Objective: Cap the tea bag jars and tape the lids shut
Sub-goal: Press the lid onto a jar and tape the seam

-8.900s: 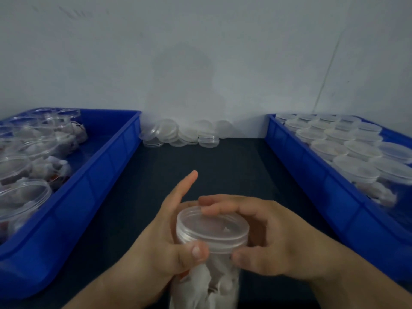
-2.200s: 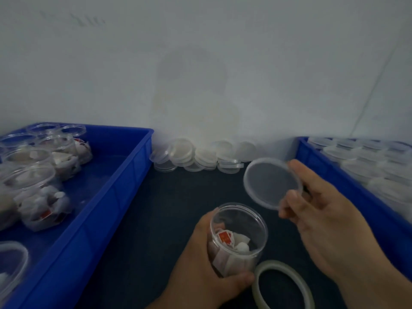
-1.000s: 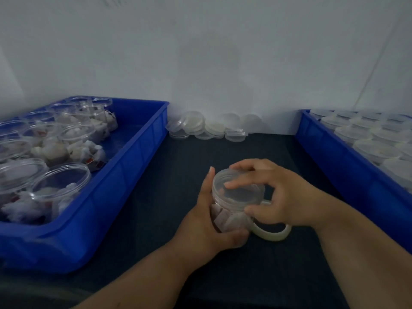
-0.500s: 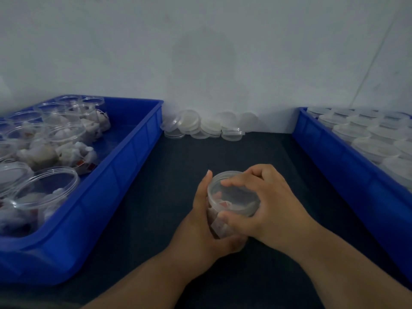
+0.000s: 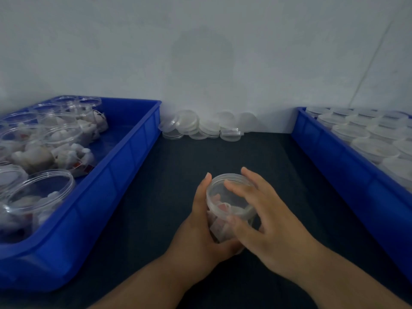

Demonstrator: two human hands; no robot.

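A clear plastic jar [image 5: 218, 227] with tea bags inside stands on the dark table [image 5: 169, 175] in front of me. A clear lid [image 5: 223, 200] sits on its mouth. My left hand [image 5: 200, 233] grips the jar body from the left, thumb curled under its near side. My right hand [image 5: 269, 221] lies over the lid from the right with fingers fairly straight and spread. Its fingertips rest on the lid top and far rim, and its thumb touches the near rim. No tape roll is visible.
A blue tray [image 5: 133, 157] on the left holds several open jars of tea bags [image 5: 40, 192]. On the right, a blue tray [image 5: 334, 168] holds several capped jars [image 5: 374, 148]. Loose lids [image 5: 200, 128] are stacked against the white wall at the back.
Half a second ago my right hand was curled round the lid; its fingers have now straightened and spread over it. My left hand still holds the jar in the same place.
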